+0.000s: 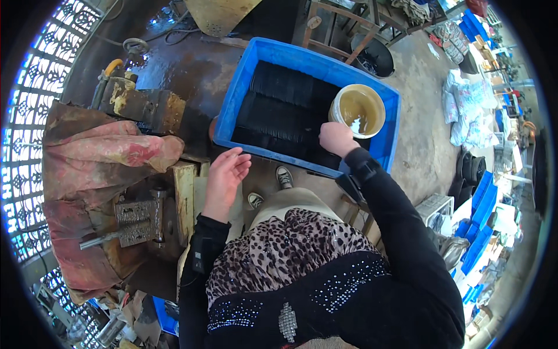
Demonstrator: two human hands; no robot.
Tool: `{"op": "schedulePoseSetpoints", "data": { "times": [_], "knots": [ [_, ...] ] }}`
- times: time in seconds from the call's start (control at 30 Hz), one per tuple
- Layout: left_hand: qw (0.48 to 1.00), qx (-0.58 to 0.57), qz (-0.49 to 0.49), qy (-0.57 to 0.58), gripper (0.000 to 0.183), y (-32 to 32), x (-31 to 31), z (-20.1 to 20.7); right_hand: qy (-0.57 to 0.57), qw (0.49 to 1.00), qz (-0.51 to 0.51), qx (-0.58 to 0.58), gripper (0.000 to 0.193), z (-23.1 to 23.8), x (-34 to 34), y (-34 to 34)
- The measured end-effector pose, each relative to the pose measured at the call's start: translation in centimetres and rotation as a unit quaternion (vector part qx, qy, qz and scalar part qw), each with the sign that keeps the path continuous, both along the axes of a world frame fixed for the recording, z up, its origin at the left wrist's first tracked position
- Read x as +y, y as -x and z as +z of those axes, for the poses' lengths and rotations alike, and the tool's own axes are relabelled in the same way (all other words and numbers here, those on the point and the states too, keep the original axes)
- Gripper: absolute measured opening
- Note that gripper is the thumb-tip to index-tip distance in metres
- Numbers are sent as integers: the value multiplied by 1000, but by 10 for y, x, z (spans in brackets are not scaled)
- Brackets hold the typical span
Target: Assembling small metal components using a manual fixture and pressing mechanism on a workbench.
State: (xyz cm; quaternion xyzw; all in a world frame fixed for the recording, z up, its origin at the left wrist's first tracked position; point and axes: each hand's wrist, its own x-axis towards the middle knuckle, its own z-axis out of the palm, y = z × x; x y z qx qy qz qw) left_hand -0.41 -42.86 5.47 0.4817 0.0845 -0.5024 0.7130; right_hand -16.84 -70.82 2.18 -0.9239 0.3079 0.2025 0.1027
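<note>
A blue plastic crate [231,110] lies in front of me, with rows of thin black pieces [279,110] packed tightly inside. At its right end stands a round pale bucket [381,113] with yellowish-brown liquid in it. My right hand [337,138] is closed in a fist at the bucket's near left edge, over the crate. What its fingers hold, if anything, is hidden. Just short of the crate's near left corner, my left hand [225,179] is raised with its fingers slightly curled and apart, holding nothing.
At left is a machine with a metal block [136,224] and a stained reddish cloth [107,151]. Beyond the crate stand a wooden frame [343,29] and a dark basin [375,58]. White bags [465,104] and blue bins [482,200] line the right side. The floor [218,78] looks wet at far left.
</note>
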Motion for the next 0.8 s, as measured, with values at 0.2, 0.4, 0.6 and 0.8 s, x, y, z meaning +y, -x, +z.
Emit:
{"op": "schedulePoseSetpoints", "data": {
  "times": [0.2, 0.4, 0.6, 0.8],
  "knots": [
    [996, -92, -6, 6, 22, -14, 21, 17, 50, 973, -136, -179, 27, 83, -16, 38],
    [983, -183, 12, -1, 23, -22, 23, 30, 118, 975, -188, -21, 24, 67, -81, 59],
    [980, -191, 34, -43, 23, -16, 24, 33, 42, 989, -127, 59, 24, 26, -110, 27],
    [979, -194, 47, -43, 22, -13, 23, 28, 29, 985, -154, 76, 25, 33, -107, 47]
  ]
}}
